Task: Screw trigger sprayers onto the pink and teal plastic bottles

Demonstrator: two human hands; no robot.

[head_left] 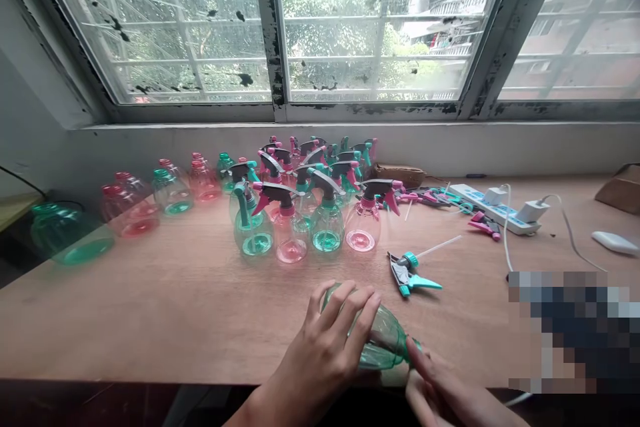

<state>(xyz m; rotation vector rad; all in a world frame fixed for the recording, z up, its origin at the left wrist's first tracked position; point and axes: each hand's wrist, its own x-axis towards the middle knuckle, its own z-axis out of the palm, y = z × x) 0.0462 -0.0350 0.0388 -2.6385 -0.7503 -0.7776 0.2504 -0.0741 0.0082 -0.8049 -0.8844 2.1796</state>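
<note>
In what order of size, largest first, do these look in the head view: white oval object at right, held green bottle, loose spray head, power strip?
1. Green bottle, though nearest the camera and partly covered
2. Power strip
3. Spray head, counting its tube
4. White oval object

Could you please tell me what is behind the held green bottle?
A teal spray head and, farther back, spray bottles; whatever the green bottle and left hand cover cannot be seen.

A power strip (501,213) (with plugs (532,211)) lies below a window (380,33).
</note>
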